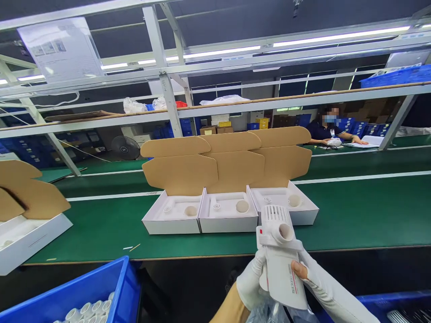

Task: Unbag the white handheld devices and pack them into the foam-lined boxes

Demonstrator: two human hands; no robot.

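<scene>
near bench edge (188, 257), white device (284, 273)

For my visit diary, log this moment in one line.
left hand: holding white device; right hand: same device; three boxes: open, side by side

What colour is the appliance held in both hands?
The appliance is white with small red markings, shown best in the head view.

Smooth, matt plastic device (281, 264)
</scene>
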